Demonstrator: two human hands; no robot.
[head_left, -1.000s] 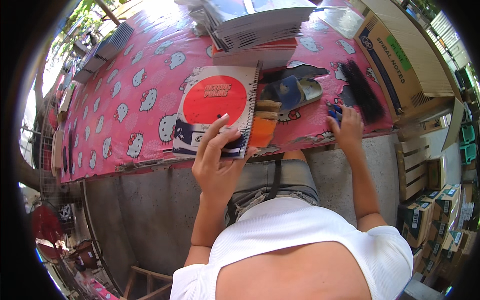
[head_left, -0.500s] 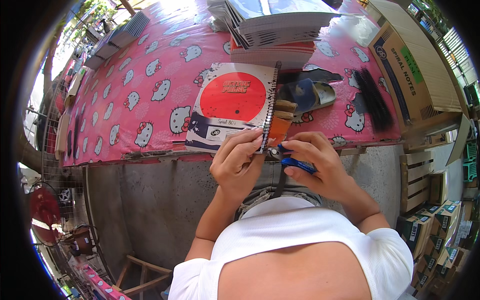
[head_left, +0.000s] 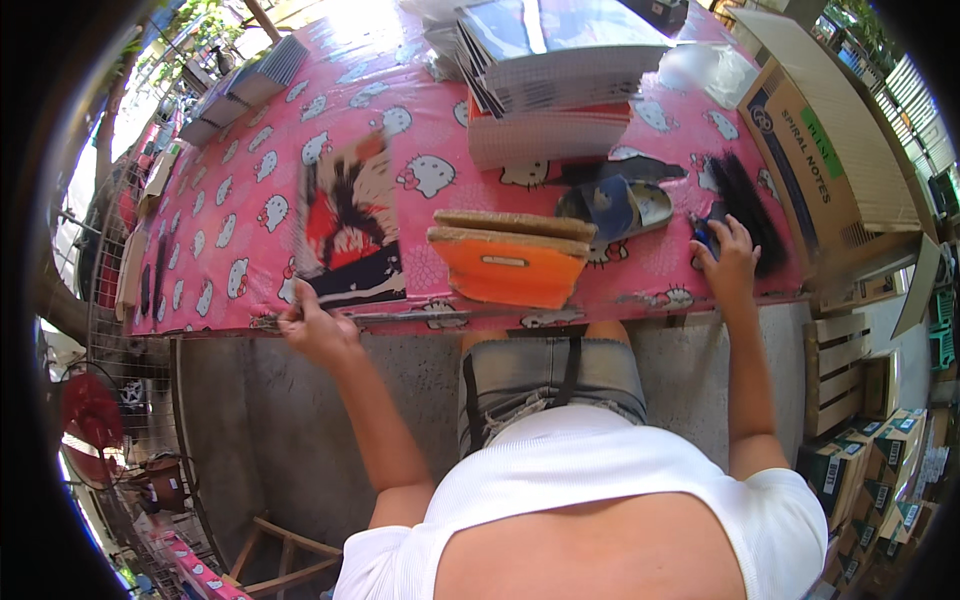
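My left hand (head_left: 322, 325) pinches the lower left corner of a spiral notebook (head_left: 365, 270) at the table's near edge. The notebook is smeared by motion and shows a red, black and cream cover with a dark band along the bottom. Off to the right, my right hand (head_left: 730, 255) is closed around small blue-handled pliers (head_left: 704, 236), low over the table beside a bundle of black spiral coils (head_left: 748, 215). Between my hands stands an orange-fronted block (head_left: 510, 270) with brown upper edges.
A tall stack of notebooks (head_left: 560, 90) rises at the back middle. Behind the orange block lies a blue slipper (head_left: 612, 205). An open cardboard box (head_left: 820, 160) stands at the right, and more notebooks (head_left: 245, 90) are piled far left. Pink patterned plastic (head_left: 430, 120) covers the table.
The left hand has carried the notebook left, and a different cover now faces up. My right hand has moved right with the pliers, away from the notebook's coil. The orange block is uncovered.
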